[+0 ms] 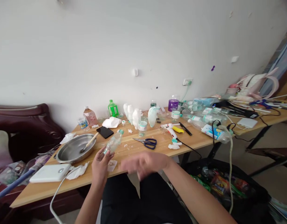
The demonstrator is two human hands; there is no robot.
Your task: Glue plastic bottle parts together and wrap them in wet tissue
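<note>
My left hand [102, 161] is closed around the lower end of a clear plastic bottle [113, 142], which tilts with its green cap up and to the right. Over the table's front edge, my right hand [145, 162] is blurred by motion; its fingers stretch toward the left, apart from the bottle, and I see nothing in them. Dark-handled scissors [148, 142] lie beyond it. Behind these stand several white-coated bottle shapes [137, 118] and a cut bottle piece [142, 127]. A white glue gun [170, 129] lies to the right, near a yellow-handled tool [178, 129].
At the left of the wooden table are a steel basin [75, 149] with a brush [91, 141], a white box-shaped device [50, 173] and a black phone [105, 132]. Several empty bottles [207, 118] crowd the right. A black bag of wrappers [227, 183] sits below.
</note>
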